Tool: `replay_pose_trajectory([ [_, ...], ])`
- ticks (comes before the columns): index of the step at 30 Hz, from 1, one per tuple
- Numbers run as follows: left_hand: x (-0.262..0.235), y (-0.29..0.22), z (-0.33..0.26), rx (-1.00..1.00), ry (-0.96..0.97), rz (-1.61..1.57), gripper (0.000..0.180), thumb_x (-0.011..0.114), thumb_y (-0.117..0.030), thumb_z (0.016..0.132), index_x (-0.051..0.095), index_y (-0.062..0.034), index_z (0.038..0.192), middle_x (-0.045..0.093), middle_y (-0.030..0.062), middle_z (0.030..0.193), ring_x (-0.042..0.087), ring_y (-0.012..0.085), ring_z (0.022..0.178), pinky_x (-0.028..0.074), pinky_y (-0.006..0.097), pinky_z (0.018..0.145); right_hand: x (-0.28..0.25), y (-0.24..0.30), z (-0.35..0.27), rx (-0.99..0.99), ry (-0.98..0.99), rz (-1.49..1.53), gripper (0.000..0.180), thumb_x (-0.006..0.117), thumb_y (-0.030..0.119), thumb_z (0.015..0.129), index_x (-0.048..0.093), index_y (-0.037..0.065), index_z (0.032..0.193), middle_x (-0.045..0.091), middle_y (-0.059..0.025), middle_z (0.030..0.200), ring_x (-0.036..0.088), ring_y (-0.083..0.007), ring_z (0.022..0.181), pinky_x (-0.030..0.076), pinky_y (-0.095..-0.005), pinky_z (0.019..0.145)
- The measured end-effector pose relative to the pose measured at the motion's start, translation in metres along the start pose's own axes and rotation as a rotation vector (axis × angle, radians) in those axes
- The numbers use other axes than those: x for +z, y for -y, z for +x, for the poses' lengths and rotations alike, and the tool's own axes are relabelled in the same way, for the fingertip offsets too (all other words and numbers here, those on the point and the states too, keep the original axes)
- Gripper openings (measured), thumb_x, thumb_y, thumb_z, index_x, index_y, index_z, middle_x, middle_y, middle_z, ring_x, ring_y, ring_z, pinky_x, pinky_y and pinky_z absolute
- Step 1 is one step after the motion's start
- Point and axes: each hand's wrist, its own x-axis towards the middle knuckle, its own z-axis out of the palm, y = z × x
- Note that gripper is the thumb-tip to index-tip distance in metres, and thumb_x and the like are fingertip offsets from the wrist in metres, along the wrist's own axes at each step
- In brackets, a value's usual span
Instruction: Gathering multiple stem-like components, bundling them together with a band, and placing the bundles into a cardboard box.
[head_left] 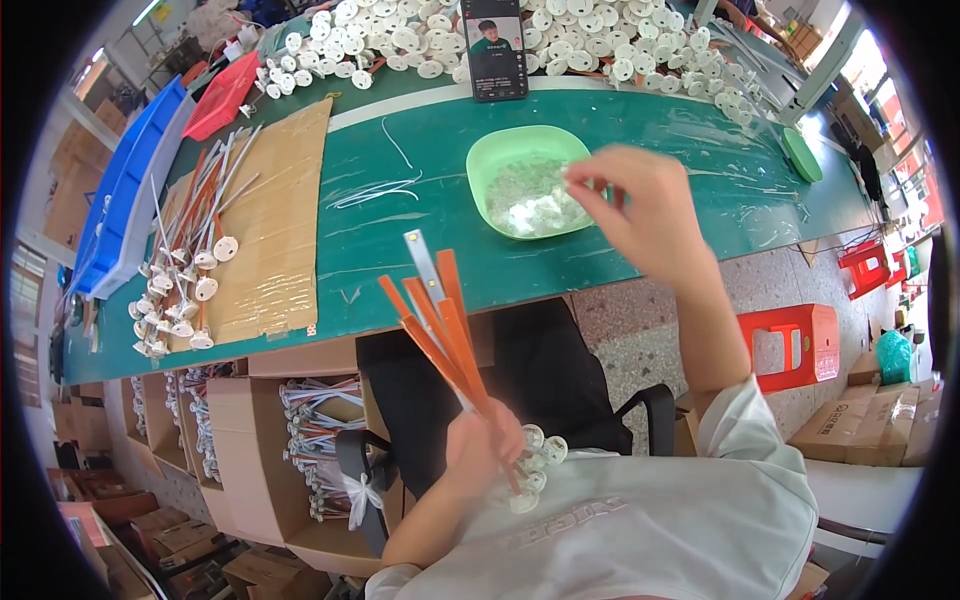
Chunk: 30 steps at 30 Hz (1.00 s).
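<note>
Several strips (pixel 455 335), orange-backed with one showing a white face with small yellow chips, fan upward out of my left hand (pixel 485 440). That hand is wrapped around them, close to my body. White round discs (pixel 540 465) on the strips' lower ends stick out below the fist. My right hand (pixel 640 205) hovers at the right rim of a light green bowl (pixel 540 134), thumb and fingertips pinched together. Anything between those fingertips is too small to make out. Small clear pieces (pixel 540 205) lie heaped in the bowl.
Thin white wires (pixel 378 190) lie on the green table (pixel 400 275). On a cardboard sheet (pixel 270 240) at left rests a pile of disc-ended strips (pixel 185 270), beside a blue bin (pixel 125 195). A phone (pixel 495 55) stands before heaped white discs (pixel 640 45). Below are a black chair (pixel 540 360) and boxes.
</note>
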Motion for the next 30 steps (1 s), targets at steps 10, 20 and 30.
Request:
replay_pose_trajectory([
  [10, -0.001, 0.015, 0.000, 0.004, 0.037, 0.006, 0.039, 0.032, -0.044, 0.103, 0.044, -0.0085, 0.092, 0.043, 0.0025, 0.063, 0.044, 0.0140, 0.055, 0.039, 0.028, 0.053, 0.034, -0.033, 0.046, -0.020, 0.553, -0.236, 0.027, 0.072, 0.015, 0.073, 0.070, 0.001, 0.097, 0.067, -0.0164, 0.085, 0.065, -0.0320, 0.082, 0.052, -0.0407, 0.076],
  [20, -0.009, 0.002, 0.005, 0.083, -0.030, 0.066, 0.042, 0.031, -0.046, 0.103, 0.045, -0.0071, 0.092, 0.043, 0.0025, 0.062, 0.043, 0.0139, 0.054, 0.037, 0.028, 0.052, 0.142, 0.024, 0.139, -0.136, 0.498, -0.371, 0.011, 0.063, 0.012, 0.081, 0.069, 0.004, 0.087, 0.068, -0.0162, 0.089, 0.065, -0.0354, 0.089, 0.053, -0.0422, 0.078],
  [30, -0.016, 0.006, 0.001, 0.005, -0.030, -0.014, 0.036, 0.038, -0.041, 0.101, 0.047, -0.0082, 0.090, 0.045, 0.0030, 0.063, 0.046, 0.0151, 0.058, 0.041, 0.029, 0.056, 0.177, 0.020, 0.170, 0.114, 0.670, -0.538, 0.025, 0.059, 0.003, 0.079, 0.071, 0.004, 0.101, 0.068, -0.0162, 0.102, 0.066, -0.0319, 0.098, 0.055, -0.0423, 0.077],
])
